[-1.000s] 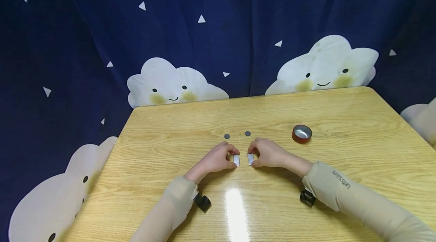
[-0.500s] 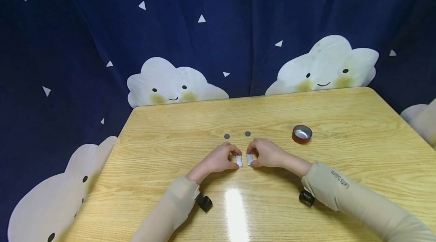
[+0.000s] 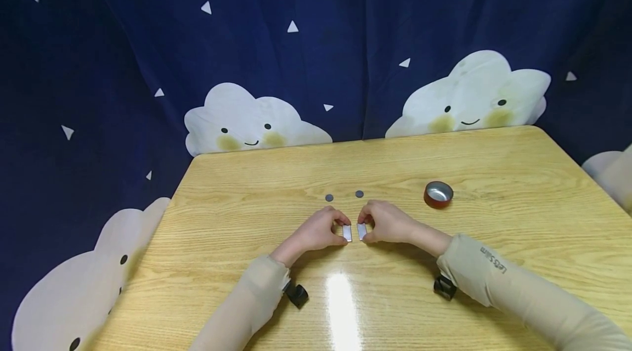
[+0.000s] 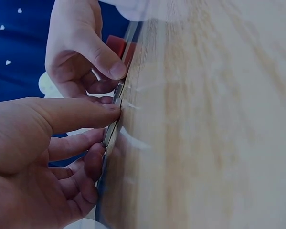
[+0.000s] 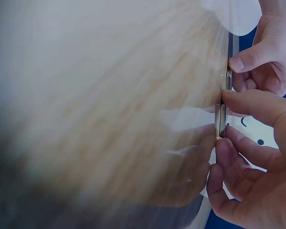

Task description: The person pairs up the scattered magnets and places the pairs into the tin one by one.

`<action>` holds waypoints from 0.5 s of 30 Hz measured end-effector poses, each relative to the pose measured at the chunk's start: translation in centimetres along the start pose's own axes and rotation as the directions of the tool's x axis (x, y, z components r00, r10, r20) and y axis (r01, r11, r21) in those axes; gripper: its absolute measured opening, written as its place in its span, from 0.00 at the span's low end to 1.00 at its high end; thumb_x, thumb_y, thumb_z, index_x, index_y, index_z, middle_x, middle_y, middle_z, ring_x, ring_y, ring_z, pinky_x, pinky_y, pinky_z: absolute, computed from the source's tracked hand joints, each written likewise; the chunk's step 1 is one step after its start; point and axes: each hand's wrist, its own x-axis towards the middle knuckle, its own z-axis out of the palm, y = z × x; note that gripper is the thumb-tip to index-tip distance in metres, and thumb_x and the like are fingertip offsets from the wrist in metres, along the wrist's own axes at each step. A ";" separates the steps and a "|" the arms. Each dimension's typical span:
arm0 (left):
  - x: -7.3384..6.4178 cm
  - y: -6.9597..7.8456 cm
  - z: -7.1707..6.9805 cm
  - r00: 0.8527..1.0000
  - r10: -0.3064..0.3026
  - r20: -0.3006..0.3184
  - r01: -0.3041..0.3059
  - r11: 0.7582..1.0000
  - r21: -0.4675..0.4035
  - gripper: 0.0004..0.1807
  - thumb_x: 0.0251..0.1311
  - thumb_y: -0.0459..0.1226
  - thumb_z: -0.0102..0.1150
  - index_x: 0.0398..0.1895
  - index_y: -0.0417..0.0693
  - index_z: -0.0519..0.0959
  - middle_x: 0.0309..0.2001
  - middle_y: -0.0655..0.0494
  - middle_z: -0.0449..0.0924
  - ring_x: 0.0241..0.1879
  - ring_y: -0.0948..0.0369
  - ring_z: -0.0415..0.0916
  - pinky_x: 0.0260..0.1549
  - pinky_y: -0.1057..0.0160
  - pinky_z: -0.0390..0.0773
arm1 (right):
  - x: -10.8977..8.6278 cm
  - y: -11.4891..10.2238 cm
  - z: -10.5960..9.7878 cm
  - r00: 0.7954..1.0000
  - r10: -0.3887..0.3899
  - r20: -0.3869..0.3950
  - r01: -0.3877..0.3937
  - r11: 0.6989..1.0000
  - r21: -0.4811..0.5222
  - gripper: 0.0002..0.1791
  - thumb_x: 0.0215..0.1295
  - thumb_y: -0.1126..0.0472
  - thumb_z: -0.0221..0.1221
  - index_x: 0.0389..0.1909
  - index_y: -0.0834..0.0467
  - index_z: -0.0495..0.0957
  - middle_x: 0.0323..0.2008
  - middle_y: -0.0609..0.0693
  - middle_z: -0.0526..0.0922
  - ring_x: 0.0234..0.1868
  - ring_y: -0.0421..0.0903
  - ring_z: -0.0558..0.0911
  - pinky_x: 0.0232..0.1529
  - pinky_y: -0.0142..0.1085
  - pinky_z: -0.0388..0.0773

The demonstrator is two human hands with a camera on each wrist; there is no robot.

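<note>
Between thumb and fingertips, my left hand (image 3: 321,229) pinches a small flat silver rectangular piece (image 3: 347,233) by its near and far ends. My right hand (image 3: 389,222) holds a matching silver piece (image 3: 362,231) the same way, a narrow gap to its right. Both pieces lie flat at the tabletop. From the side, the right wrist view shows the right-hand piece (image 5: 220,120) as a thin bar at the table surface, the thumb at one end and fingertips at the other. Two small grey discs, a left one (image 3: 329,198) and a right one (image 3: 359,194), lie just beyond the hands.
A round red tin (image 3: 438,195) with a silvery inside stands on the wooden table (image 3: 257,186), beyond and right of the right hand. Behind the table hangs a dark blue curtain (image 3: 316,66) with clouds and triangles. Black wrist cameras hang under both sleeves.
Over the first half second my left hand slid its silver piece to the right and my right hand moved slightly left, narrowing the gap. Since then both have stayed nearly still.
</note>
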 end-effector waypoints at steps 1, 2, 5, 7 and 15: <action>0.0 0.0 0.0 1.000 -0.003 0.000 0.003 1.000 0.004 0.20 0.46 0.39 0.69 0.45 0.48 0.78 0.41 0.55 0.72 0.30 0.65 0.67 0.30 0.70 0.68 | 0.0 0.0 0.0 1.000 0.001 0.000 -0.001 1.000 0.000 0.18 0.39 0.57 0.70 0.33 0.57 0.78 0.28 0.45 0.73 0.29 0.40 0.70 0.32 0.32 0.68; 0.0 0.0 0.0 1.000 -0.008 -0.001 0.008 1.000 0.007 0.20 0.46 0.39 0.69 0.45 0.48 0.78 0.41 0.55 0.72 0.30 0.65 0.67 0.30 0.70 0.68 | 0.0 0.0 0.0 1.000 0.002 -0.002 -0.002 1.000 0.000 0.18 0.40 0.57 0.70 0.33 0.57 0.78 0.28 0.45 0.73 0.29 0.40 0.70 0.32 0.32 0.68; 0.1 0.1 0.2 1.000 -0.013 -0.008 0.013 1.000 0.021 0.20 0.46 0.39 0.69 0.44 0.48 0.78 0.40 0.56 0.72 0.30 0.65 0.66 0.30 0.70 0.68 | 0.1 -0.1 0.1 1.000 -0.001 -0.008 0.001 1.000 0.000 0.18 0.40 0.57 0.71 0.33 0.57 0.79 0.28 0.45 0.73 0.28 0.40 0.70 0.31 0.32 0.68; 0.2 0.3 0.3 1.000 -0.007 -0.012 0.007 1.000 0.022 0.19 0.45 0.39 0.69 0.43 0.47 0.78 0.38 0.56 0.73 0.30 0.66 0.67 0.30 0.70 0.68 | 0.1 -0.2 0.1 1.000 -0.014 -0.008 0.014 1.000 0.003 0.17 0.40 0.57 0.71 0.33 0.57 0.79 0.28 0.46 0.73 0.28 0.40 0.70 0.31 0.32 0.68; 0.2 0.8 0.6 0.999 0.023 -0.024 -0.021 0.996 0.083 0.18 0.44 0.38 0.68 0.41 0.44 0.78 0.37 0.54 0.72 0.31 0.65 0.66 0.31 0.71 0.67 | -0.1 -0.5 0.2 1.000 -0.020 -0.005 0.020 1.000 0.009 0.17 0.39 0.58 0.70 0.32 0.58 0.79 0.28 0.47 0.72 0.28 0.40 0.69 0.30 0.31 0.67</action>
